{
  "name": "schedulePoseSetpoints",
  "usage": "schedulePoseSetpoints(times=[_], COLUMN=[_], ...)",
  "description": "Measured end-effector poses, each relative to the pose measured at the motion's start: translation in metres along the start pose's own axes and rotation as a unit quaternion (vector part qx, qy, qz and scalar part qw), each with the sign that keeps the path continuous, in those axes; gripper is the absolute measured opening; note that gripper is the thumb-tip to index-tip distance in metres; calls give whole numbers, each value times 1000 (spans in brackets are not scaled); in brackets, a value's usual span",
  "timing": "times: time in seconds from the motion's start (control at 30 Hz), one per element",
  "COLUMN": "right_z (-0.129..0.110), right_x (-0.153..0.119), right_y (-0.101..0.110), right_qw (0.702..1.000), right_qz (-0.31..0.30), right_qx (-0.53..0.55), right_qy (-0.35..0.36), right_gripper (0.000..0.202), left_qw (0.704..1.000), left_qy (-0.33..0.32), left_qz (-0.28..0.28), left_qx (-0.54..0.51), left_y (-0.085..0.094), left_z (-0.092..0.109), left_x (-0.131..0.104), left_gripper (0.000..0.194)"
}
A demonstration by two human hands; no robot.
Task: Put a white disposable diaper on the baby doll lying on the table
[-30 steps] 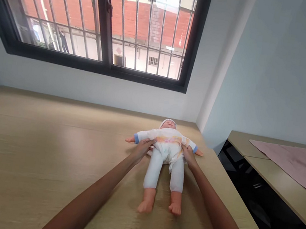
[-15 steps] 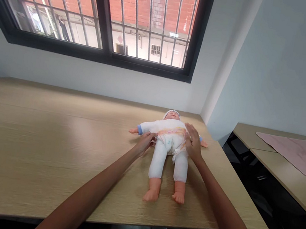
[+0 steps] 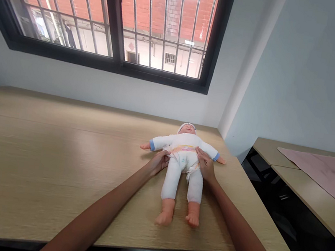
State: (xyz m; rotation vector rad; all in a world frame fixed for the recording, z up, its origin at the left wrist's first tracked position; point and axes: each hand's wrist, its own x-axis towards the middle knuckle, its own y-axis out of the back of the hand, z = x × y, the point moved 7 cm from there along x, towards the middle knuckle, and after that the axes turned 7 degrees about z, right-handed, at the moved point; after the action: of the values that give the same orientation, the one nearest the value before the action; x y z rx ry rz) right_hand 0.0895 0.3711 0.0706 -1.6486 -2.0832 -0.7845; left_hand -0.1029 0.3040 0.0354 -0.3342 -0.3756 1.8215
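Note:
A baby doll in white clothing with blue cuffs lies on its back on the wooden table, feet towards me. Around its hips is a white diaper with a coloured band across the waist. My left hand is at the diaper's left side, thumb and fingers closed on its edge; the fingertips are partly hidden. On the other side, my right hand rests with fingers stretched out flat against the diaper's waist. Ruffled edging shows by the doll's leg below that hand.
A barred window is in the wall behind the table. At the right stands a second table with a pink cloth on it, across a dark gap. The table's right edge runs close beside my right forearm.
My right hand has come down from above the doll's side and now lies against the diaper's waist, uncovering the doll's arm. My left hand stays at the opposite side.

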Motion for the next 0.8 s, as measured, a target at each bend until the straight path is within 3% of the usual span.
schedulePoseSetpoints(times=[0.23,0.8], right_z=[5,8], right_x=[1,-1], right_y=[2,1], right_qw=[999,998], right_qz=[20,22], right_qx=[23,48], right_qy=[-12,-29], right_gripper=[40,47], left_qw=[999,1000], left_qy=[9,20], left_qz=[-14,-14], left_qx=[36,-1], left_y=[1,4], left_z=[0,-5], left_x=[-1,2], left_gripper=[28,22])
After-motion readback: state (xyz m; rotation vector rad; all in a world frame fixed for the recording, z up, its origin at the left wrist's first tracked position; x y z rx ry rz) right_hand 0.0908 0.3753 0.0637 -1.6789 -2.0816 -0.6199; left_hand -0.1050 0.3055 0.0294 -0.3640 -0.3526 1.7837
